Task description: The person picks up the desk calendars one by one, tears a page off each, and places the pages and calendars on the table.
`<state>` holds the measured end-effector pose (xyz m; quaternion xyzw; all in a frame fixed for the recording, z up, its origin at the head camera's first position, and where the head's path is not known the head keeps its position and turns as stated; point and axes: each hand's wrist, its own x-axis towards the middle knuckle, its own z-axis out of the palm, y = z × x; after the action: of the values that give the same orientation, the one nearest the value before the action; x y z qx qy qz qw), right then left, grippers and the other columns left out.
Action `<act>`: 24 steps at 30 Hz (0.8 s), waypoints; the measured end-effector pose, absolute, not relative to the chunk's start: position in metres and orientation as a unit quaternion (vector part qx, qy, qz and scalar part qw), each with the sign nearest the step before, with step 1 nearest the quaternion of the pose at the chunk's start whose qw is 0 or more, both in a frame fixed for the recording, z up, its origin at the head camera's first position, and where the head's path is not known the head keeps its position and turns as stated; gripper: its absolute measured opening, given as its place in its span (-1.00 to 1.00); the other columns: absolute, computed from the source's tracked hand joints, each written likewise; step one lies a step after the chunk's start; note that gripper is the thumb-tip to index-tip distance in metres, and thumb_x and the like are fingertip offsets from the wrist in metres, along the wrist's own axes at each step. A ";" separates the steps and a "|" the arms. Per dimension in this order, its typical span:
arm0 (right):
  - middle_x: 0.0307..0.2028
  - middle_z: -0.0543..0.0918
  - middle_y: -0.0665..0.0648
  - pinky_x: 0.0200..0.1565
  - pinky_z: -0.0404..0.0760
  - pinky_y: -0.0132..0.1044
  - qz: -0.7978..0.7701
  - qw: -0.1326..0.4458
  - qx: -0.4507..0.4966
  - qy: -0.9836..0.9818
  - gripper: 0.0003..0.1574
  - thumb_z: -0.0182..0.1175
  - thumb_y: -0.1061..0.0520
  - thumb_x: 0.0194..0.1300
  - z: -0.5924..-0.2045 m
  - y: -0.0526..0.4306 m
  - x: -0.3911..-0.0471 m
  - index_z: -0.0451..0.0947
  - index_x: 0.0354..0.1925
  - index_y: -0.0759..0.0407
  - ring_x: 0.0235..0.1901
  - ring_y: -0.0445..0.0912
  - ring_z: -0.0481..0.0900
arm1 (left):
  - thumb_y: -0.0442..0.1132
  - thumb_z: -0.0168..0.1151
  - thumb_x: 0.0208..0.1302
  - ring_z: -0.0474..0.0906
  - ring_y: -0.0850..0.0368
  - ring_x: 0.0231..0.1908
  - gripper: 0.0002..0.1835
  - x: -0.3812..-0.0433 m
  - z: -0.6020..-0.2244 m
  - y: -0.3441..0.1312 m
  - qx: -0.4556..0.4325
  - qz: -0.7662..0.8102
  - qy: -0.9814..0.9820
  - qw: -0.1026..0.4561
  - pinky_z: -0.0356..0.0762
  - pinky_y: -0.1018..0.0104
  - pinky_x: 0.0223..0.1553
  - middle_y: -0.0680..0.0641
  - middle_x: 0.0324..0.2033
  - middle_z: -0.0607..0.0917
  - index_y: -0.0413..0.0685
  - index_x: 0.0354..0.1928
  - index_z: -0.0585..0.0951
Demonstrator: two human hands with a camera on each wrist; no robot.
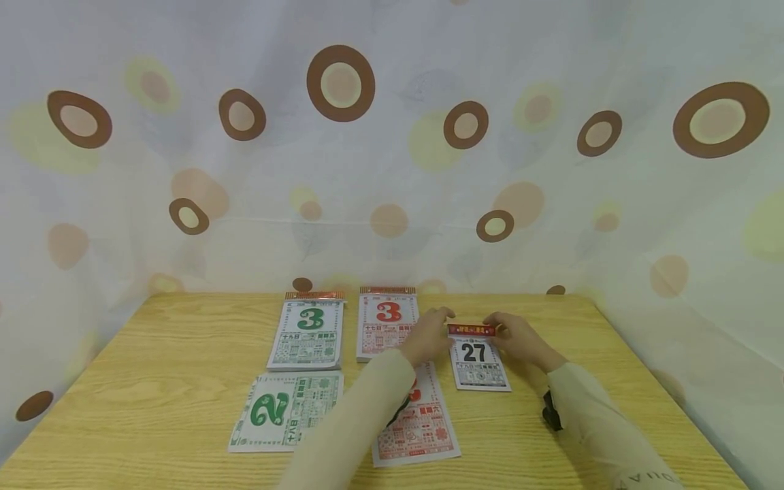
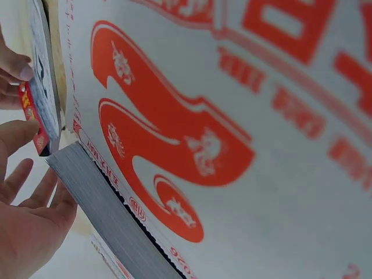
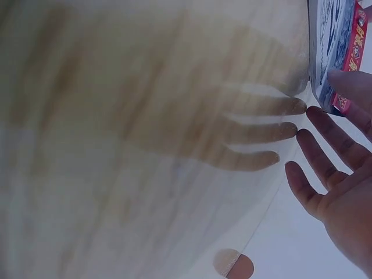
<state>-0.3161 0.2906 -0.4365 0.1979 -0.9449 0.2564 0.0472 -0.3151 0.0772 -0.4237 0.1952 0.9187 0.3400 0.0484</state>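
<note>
A small tear-off calendar with a black 27 lies at the right of the table, a red header strip across its top. My left hand holds the strip's left end, and its thumb lies on the red face in the left wrist view. At the opposite end, my right hand holds the strip with thumb and fingers. Its remaining fingers are spread beside the pad, near the tabletop. Close to my left hand stands a thick calendar with a red 3, partly covered by that hand.
Left of it lies a calendar with a green 3. In front are a turned sheet with a green 2 and a red-printed one, partly under my left sleeve. The wooden table meets a patterned curtain behind.
</note>
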 end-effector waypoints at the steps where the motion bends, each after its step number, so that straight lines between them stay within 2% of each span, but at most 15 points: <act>1: -0.19 0.60 0.31 -0.05 0.54 0.05 0.256 0.047 0.198 -0.945 -0.69 0.15 0.35 0.12 -0.437 0.290 -0.317 0.46 -0.11 0.40 -0.16 0.14 0.54 | -0.25 0.23 0.14 0.45 0.08 0.04 -0.48 -0.316 -0.424 0.077 0.193 0.339 0.919 0.053 0.47 0.23 0.09 -0.06 0.06 0.49 0.07 0.17 0.37; 10: -0.20 0.60 0.25 -0.07 0.54 0.02 0.246 0.031 0.171 -0.954 -0.74 0.14 0.32 0.15 -0.438 0.288 -0.319 0.49 -0.13 0.33 -0.19 0.07 0.54 | -0.18 0.22 0.17 0.52 0.15 -0.05 -0.49 -0.320 -0.429 0.079 0.206 0.298 0.930 0.056 0.51 0.30 0.01 0.00 -0.01 0.57 0.11 0.18 0.36; 24: -0.21 0.61 0.25 -0.12 0.57 0.00 0.264 0.023 0.174 -0.948 -0.76 0.15 0.31 0.15 -0.437 0.290 -0.319 0.50 -0.15 0.31 -0.20 0.07 0.56 | -0.25 0.23 0.14 0.52 0.13 -0.11 -0.50 -0.318 -0.425 0.078 0.194 0.335 0.920 0.061 0.54 0.32 -0.08 -0.03 -0.04 0.57 0.10 0.16 0.39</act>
<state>-0.3185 0.2903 -0.4373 0.1737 -0.9485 0.2639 0.0230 -0.3175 0.0782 -0.4253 0.1938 0.9199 0.3353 0.0613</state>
